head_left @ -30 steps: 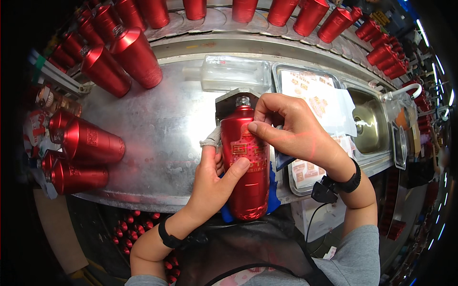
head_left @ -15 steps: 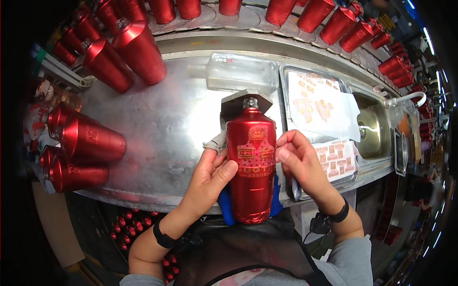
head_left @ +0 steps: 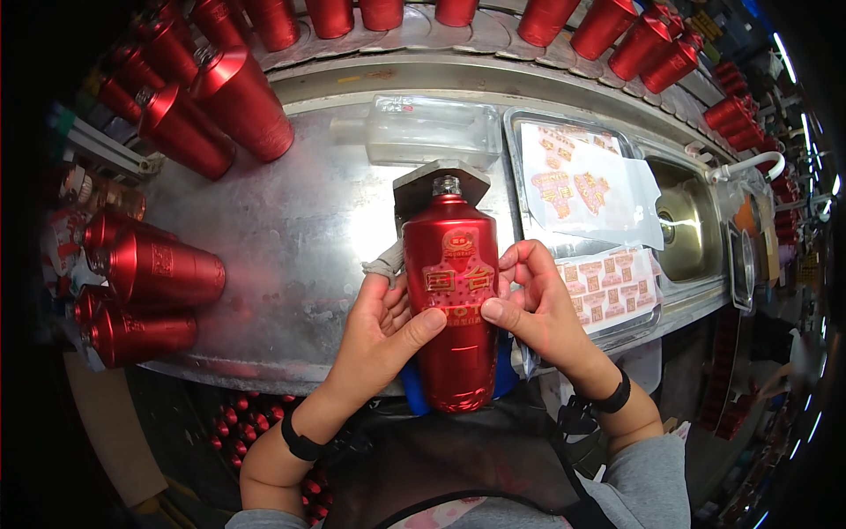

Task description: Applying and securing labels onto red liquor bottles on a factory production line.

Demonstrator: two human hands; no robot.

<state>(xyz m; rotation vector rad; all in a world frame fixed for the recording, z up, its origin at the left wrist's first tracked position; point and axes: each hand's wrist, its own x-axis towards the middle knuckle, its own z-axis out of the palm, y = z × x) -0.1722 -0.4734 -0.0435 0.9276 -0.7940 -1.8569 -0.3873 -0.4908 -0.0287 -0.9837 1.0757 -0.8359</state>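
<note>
A glossy red bottle (head_left: 454,366) with a clear glass neck leans neck-away against a dark angular metal rest (head_left: 425,190), its base toward my apron. A pink and gold decal (head_left: 458,264) covers its upper front. My left hand (head_left: 381,328) cups the bottle's left side, thumb on the front near the decal's lower edge; a grey wrap (head_left: 385,263) covers a fingertip. At the right side, my right hand (head_left: 542,304) lays its thumb on the decal's lower right edge, its bent fingers along the bottle's flank. Blue cloth (head_left: 506,370) shows under the bottle.
A clear glass block-shaped bottle (head_left: 432,132) lies behind the rest. Right of it, a metal tray (head_left: 515,167) holds decal sheets (head_left: 608,286), beside a sink (head_left: 683,198) with a white tap. Red bottles (head_left: 167,264) lie at left; more stand along the conveyor (head_left: 414,40).
My right thumb has come down onto the decal's lower right, where that hand was at the bottle's side. My left thumb has shifted slightly further over the front. The whole view has shifted a little.
</note>
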